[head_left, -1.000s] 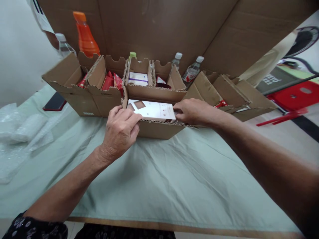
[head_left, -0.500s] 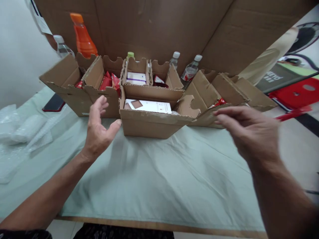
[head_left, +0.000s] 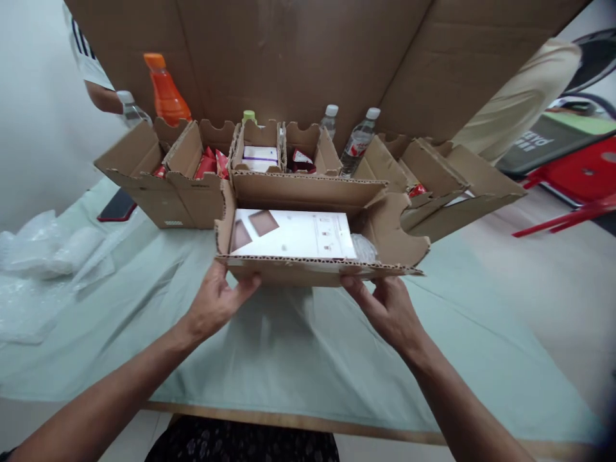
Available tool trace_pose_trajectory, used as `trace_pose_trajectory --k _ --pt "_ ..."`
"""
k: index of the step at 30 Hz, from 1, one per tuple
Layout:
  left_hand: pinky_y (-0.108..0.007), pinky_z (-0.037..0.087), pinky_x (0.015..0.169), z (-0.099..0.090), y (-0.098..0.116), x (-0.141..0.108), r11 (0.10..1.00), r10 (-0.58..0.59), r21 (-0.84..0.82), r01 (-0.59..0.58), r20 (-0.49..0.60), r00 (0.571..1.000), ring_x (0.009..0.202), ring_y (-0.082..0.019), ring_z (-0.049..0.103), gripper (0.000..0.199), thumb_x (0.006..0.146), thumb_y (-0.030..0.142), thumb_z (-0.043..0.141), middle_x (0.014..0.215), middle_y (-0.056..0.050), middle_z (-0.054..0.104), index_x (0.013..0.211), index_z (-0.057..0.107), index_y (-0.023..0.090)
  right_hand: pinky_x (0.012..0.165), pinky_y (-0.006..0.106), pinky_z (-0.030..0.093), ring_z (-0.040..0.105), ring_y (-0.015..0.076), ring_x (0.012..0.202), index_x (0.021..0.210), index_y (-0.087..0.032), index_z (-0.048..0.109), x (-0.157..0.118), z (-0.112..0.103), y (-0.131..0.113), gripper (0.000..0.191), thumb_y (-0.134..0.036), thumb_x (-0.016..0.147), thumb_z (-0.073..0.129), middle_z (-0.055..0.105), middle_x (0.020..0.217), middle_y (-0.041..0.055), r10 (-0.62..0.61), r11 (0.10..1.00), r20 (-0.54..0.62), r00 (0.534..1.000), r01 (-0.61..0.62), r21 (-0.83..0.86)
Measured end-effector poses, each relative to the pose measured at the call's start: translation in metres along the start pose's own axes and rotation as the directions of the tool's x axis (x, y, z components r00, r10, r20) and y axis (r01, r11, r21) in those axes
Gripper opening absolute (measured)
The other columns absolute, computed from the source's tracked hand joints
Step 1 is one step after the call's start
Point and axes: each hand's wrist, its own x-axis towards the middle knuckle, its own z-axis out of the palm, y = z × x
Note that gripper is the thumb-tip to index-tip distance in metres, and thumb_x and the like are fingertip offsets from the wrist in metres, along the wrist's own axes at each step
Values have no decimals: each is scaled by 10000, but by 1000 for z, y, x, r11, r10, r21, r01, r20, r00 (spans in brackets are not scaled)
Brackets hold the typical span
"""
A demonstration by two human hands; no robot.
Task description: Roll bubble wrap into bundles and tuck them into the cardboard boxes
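Note:
A long cardboard box is tipped toward me above the cloth-covered table. Inside it lie a white printed carton and, at its right end, something wrapped in clear plastic. My left hand grips the box near its left front corner, thumb on the front wall and fingers beneath. On the right part of the front wall, my right hand holds it the same way, its fingertips partly hidden under the box.
Behind stand several open cardboard bins with red packets, an orange bottle and clear bottles. Bubble wrap and a dark phone-like object lie left. A red chair stands right; people are partly visible behind the cardboard.
Both hands have closed in on the front box and taken hold of it. The box has come nearer and tilted toward me, showing more of the white carton.

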Motion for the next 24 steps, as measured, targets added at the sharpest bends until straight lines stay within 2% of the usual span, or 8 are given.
trace_pose_trajectory --k 3,5,7,9,13,16,19,24 --pt "-476 543 1071 -29 13 12 999 51 -2 -51 -85 995 1162 -298 676 460 865 505 773 1194 -103 726 1195 641 214 660 345 513 622 215 730 979 -207 704 9 -7 -32 399 -569 953 539 738 927 83 -73 997 -11 997 73 -27" --pt "-464 511 1114 -42 22 34 990 141 10 -141 -177 974 1225 -298 643 527 819 523 811 1236 -72 715 1215 634 224 683 343 526 639 223 794 1109 -209 667 28 -8 -50 421 -581 951 548 730 1021 90 -113 993 -46 992 111 -42" --pt "-471 485 1144 -42 34 52 970 242 34 -240 -207 948 1274 -302 613 584 815 534 801 1284 -63 695 1272 602 228 709 349 538 657 237 859 1197 -217 623 44 -13 -57 457 -596 955 545 719 1062 89 -155 988 -108 982 151 -40" --pt "-475 513 1114 -32 45 54 959 283 72 -275 -149 947 1261 -295 626 586 864 510 745 1314 -77 680 1342 547 234 712 362 545 667 248 882 1171 -223 618 43 -22 -53 454 -614 952 547 713 1048 86 -176 984 -191 966 174 -31" --pt "-429 589 1005 -7 56 14 975 203 86 -204 16 979 1186 -271 676 502 925 373 673 1314 -102 681 1386 510 263 624 376 519 650 247 738 910 -234 635 -3 -41 -27 405 -637 914 596 701 842 66 -140 989 -258 956 125 -73" --pt "-436 581 1017 -13 48 -14 989 116 90 -118 22 993 1163 -278 685 429 893 329 708 1270 -114 704 1292 581 234 578 360 500 618 215 639 866 -231 646 -31 -39 -26 404 -624 928 578 694 782 61 -129 989 -173 977 113 -97" --pt "-425 597 959 -33 36 -10 997 63 53 -59 -74 995 1106 -282 699 467 839 355 758 1222 -116 719 1247 597 196 552 344 494 554 175 570 981 -221 652 -28 -25 -44 401 -612 917 586 703 844 62 -132 989 -102 986 124 -84" --pt "-422 593 937 -41 35 20 995 103 28 -100 -172 980 1112 -298 681 561 740 373 795 1218 -111 721 1235 613 182 700 370 559 624 226 794 1215 -226 605 -2 -13 -61 460 -563 902 602 710 1148 113 -216 976 -166 962 211 -46"
